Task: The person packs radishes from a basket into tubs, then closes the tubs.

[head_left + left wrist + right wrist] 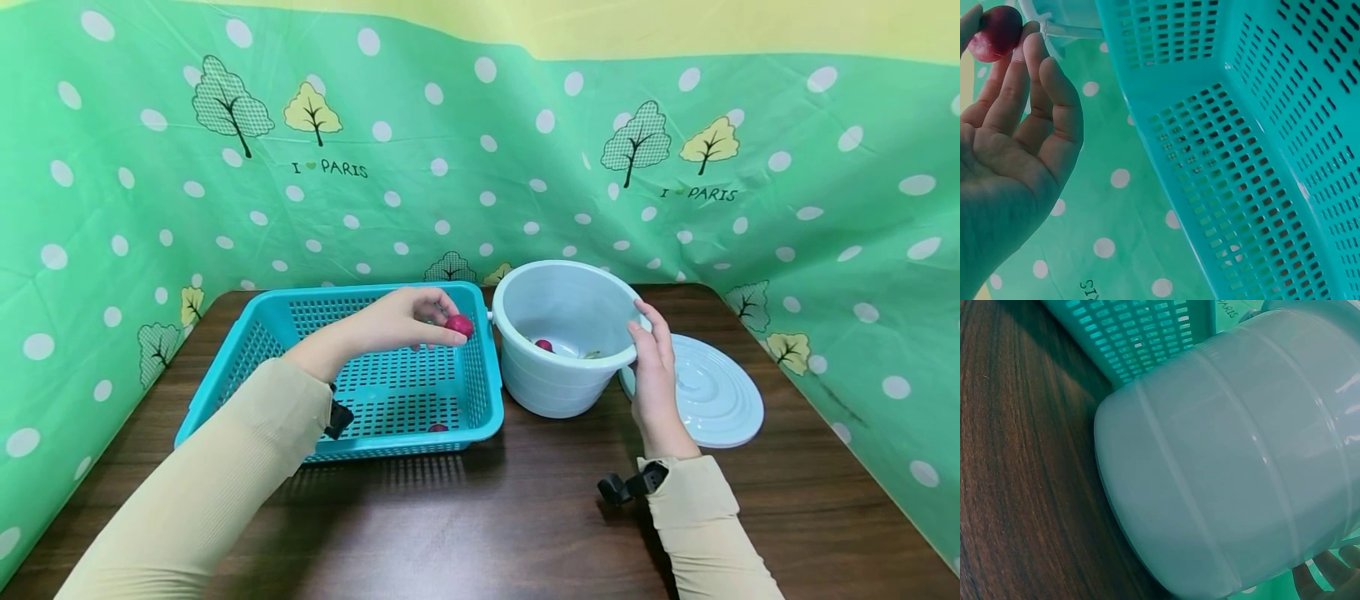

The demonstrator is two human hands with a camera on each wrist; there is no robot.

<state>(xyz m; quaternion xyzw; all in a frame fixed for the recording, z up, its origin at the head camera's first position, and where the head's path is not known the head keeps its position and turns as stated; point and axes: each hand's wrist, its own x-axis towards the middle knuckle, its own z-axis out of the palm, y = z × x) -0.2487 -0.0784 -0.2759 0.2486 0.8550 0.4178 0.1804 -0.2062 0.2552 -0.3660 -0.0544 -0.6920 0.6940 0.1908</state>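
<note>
My left hand (386, 321) pinches a small round red fruit, like a plum (460, 326), between thumb and fingertips. It is above the right end of a turquoise slotted basket (491, 408); the left wrist view shows the fruit (996, 34) at the fingertips. Another red fruit (438, 428) lies in the basket near its front wall. The right hand (656, 379) grips the right rim of a pale blue bucket (555, 383), which stands upright beside the basket. Inside the bucket are a red fruit (543, 344) and something small and greenish (592, 355), too small to identify.
A round pale blue lid (712, 396) lies on the dark wooden table (540, 517), right of the bucket and partly behind the right hand. A green dotted cloth (450, 200) hangs behind and at both sides of the table.
</note>
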